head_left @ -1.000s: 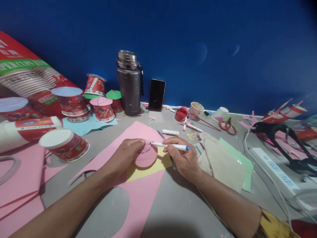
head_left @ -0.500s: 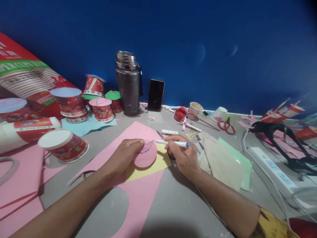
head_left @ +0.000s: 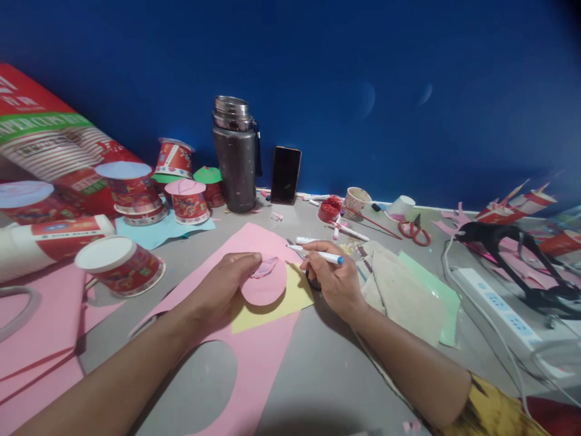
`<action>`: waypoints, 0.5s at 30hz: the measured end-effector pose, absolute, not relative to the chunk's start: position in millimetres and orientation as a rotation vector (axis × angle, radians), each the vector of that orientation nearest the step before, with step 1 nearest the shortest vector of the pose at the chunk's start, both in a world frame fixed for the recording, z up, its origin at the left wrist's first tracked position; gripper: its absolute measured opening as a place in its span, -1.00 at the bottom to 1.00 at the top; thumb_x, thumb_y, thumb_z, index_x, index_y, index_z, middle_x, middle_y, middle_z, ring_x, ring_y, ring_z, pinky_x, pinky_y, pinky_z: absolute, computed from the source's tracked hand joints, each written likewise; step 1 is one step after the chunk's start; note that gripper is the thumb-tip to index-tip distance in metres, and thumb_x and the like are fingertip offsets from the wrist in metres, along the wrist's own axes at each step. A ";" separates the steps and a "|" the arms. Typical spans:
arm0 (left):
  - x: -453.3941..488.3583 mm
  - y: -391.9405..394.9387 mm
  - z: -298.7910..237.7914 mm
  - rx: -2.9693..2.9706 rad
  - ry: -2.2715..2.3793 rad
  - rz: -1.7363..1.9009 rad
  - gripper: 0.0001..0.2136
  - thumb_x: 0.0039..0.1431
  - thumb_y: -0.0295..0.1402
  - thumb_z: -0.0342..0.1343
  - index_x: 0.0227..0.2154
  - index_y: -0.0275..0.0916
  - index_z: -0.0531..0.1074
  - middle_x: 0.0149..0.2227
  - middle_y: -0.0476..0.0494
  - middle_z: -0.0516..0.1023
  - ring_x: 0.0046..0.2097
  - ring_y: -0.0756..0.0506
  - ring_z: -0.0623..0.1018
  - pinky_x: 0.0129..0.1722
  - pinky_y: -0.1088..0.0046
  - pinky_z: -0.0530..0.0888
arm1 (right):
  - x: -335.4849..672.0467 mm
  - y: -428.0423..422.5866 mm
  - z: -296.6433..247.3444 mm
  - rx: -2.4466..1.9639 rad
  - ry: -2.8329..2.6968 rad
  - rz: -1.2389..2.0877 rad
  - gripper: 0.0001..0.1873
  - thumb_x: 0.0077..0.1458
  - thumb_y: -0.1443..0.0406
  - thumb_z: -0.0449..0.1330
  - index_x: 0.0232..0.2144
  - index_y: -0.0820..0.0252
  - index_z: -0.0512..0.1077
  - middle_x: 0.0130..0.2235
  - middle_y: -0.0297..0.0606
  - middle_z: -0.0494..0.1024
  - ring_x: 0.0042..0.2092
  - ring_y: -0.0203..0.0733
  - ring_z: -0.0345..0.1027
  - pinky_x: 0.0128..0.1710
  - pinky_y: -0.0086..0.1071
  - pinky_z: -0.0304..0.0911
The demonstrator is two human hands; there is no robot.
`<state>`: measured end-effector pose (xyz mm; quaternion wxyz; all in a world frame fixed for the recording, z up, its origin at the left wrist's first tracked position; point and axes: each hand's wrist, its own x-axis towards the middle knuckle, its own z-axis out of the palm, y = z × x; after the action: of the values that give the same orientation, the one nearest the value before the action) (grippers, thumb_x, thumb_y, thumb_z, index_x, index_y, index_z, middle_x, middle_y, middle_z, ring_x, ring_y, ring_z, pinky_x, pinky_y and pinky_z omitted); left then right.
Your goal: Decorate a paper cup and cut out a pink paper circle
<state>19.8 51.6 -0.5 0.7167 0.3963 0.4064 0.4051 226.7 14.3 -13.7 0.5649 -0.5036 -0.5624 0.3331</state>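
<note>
A round pink paper disc (head_left: pixel 265 289) with purple scribbled lines near its top is pinched at its left edge by my left hand (head_left: pixel 231 272), thumb on top. My right hand (head_left: pixel 333 275) grips a white marker (head_left: pixel 318 253) with a blue end; its tip points left and stands apart from the disc, up and to its right. Under the disc lie a yellow paper sheet (head_left: pixel 272 313) and a large pink sheet (head_left: pixel 272 357) with a round piece cut out. Near my right fingertips rests a white marker cap or pen (head_left: pixel 307 241).
Red paper cups with paper tops (head_left: pixel 188 203) stand at the left beside a bag of cups (head_left: pixel 54 145). A dark flask (head_left: pixel 236 163) and a phone (head_left: pixel 285 174) are at the back. To the right are red-handled scissors (head_left: pixel 414 230), a beige cloth (head_left: pixel 403 297) and a power strip (head_left: pixel 508 315).
My right hand has drawn the marker's tip up and away from the disc's edge. The disc has shifted very slightly left in my left hand.
</note>
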 end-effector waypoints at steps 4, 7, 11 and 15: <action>20.3 50.8 0.9 0.804 0.818 0.786 -0.78 0.07 -0.24 0.37 -0.38 -0.31 0.57 -0.42 -0.17 0.62 -0.37 -0.19 0.60 -0.28 0.29 0.50 | 223.2 12.3 -10.8 -1.223 -1.415 0.729 -0.78 0.24 0.16 0.25 -0.14 0.13 0.56 -0.36 -0.31 0.63 -0.40 -0.26 0.49 -0.36 -0.42 0.41; 22.5 47.3 3.7 0.799 0.760 0.786 -0.83 0.09 -0.26 0.37 -0.38 -0.27 0.60 -0.37 -0.17 0.66 -0.30 -0.19 0.64 -0.21 0.31 0.51 | 217.8 9.8 -8.7 -1.240 -1.458 0.752 -0.76 0.13 0.21 0.31 -0.14 0.13 0.55 -0.33 -0.32 0.64 -0.35 -0.22 0.53 -0.30 -0.39 0.44; 25.4 43.6 8.0 0.796 0.683 0.758 -0.80 0.14 -0.20 0.36 -0.33 -0.26 0.63 -0.34 -0.20 0.67 -0.29 -0.21 0.63 -0.22 0.29 0.53 | 212.9 9.0 -8.8 -1.234 -1.454 0.797 -0.73 0.04 0.24 0.33 -0.16 0.12 0.55 -0.34 -0.35 0.62 -0.32 -0.21 0.52 -0.28 -0.38 0.44; 23.3 46.5 6.6 0.878 0.688 0.742 -0.64 0.24 -0.04 0.25 -0.38 -0.29 0.59 -0.36 -0.24 0.64 -0.44 -0.11 0.54 -0.45 0.36 0.51 | 216.1 12.9 -10.6 -1.246 -1.374 0.793 -0.71 0.02 0.22 0.33 -0.17 0.15 0.54 -0.38 -0.36 0.57 -0.38 -0.25 0.43 -0.35 -0.41 0.37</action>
<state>23.3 46.5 6.6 0.7839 0.4069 0.3187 0.3441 216.1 12.9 -10.6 0.5329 -0.5226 -0.5764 0.3326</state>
